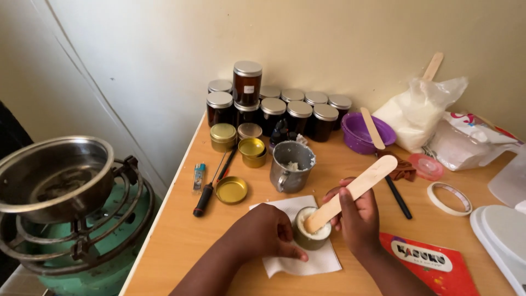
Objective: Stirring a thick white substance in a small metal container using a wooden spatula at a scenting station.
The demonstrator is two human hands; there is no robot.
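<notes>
On the wooden table a small round tin of pale, creamy wax sits on a white paper napkin, near the front edge. The left hand lies beside the tin on its left, fingers curled loosely against its side with the thumb stretched flat along the napkin, steadying it rather than gripping tight. The right hand is closed around a flat wooden stirring stick, thumb and fingers pinched on its middle; the stick's lower end rests in the wax and its rounded upper end slants up to the right. Just behind the tin stands a metal mug with white residue inside, and left of that lie a loose gold lid, a black-handled screwdriver and a lighter. Gold tins and a cluster of dark amber jars with silver lids stand against the wall. To the right are a purple bowl, a bag of white flakes and a tape roll. A steel pot sits on a green gas burner off the table's left side.
</notes>
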